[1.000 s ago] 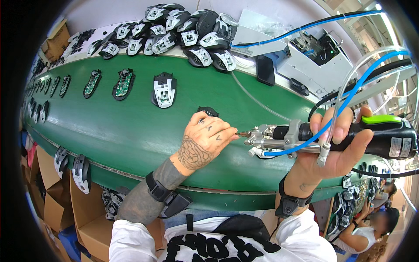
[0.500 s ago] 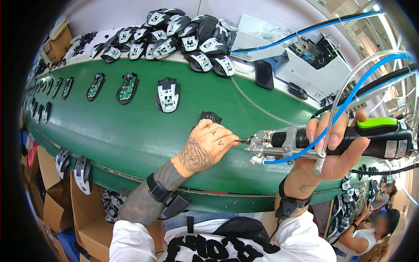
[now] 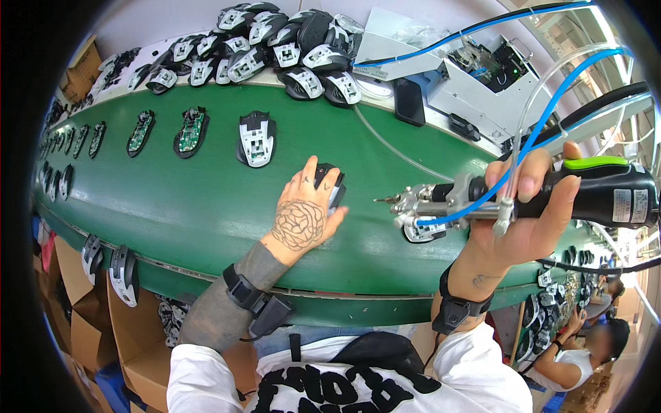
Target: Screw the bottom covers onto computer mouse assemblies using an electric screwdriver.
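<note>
My left hand (image 3: 303, 210) rests on the green belt around a black and grey computer mouse (image 3: 330, 180), fingers along one side and thumb by its lower edge. The palm and fingers hide part of the mouse. Held in my right hand (image 3: 533, 213) is a black electric screwdriver (image 3: 599, 196) with a green lever, a metal nose and blue and clear hoses. Its thin bit points left, apart from the mouse. Partly hidden beneath the nose lies a white and black mouse shell (image 3: 421, 234).
Left of my hand sits an open mouse body (image 3: 257, 141); mice with green circuit boards (image 3: 190, 133) line the belt (image 3: 206, 227). Many mouse shells (image 3: 251, 65) are heaped behind. A phone (image 3: 409, 102) and white machine (image 3: 492, 103) stand at back right. Another person (image 3: 571, 358) sits lower right.
My left fingers have left the screwdriver's tip and moved onto the mouse. The screwdriver now stands clear of that hand, and a white shell shows below its nose. The view has shifted slightly.
</note>
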{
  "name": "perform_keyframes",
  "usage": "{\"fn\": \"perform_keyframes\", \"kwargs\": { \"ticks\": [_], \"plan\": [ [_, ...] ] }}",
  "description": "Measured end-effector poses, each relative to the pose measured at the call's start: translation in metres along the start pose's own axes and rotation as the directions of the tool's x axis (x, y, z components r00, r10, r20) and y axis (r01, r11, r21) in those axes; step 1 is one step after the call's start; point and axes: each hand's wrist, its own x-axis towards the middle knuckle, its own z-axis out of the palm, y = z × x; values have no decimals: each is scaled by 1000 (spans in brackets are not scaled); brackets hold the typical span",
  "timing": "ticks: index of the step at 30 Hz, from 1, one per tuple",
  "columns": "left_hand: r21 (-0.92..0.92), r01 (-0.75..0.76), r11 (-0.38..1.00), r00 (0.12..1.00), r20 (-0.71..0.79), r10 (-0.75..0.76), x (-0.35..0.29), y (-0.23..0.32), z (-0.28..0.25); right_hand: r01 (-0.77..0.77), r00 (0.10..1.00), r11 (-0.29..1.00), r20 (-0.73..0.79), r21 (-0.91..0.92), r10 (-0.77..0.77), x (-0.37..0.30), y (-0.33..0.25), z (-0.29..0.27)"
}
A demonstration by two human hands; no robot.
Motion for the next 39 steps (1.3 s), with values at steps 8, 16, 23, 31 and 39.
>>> {"fn": "perform_keyframes", "kwargs": {
  "ticks": [8,16,23,31,39],
  "plan": [
    [-828,369,-422,894,441,-84,11,10,-16,90,989,989,-131,120,-74,-3,3,-2],
    [-746,356,-563,903,430,0,2,23,-15,88,990,988,-122,129,-72,-5,6,-7],
    [-719,358,-596,909,414,46,8,21,-14,78,982,986,-160,-146,-101,3,2,-2],
    [-700,358,-618,915,395,82,2,21,-16,62,998,991,3,115,-63,-2,1,-5],
    [-725,421,-546,854,519,-31,1,15,-7,97,995,986,-40,139,-92,0,-18,-10]
  ]
}}
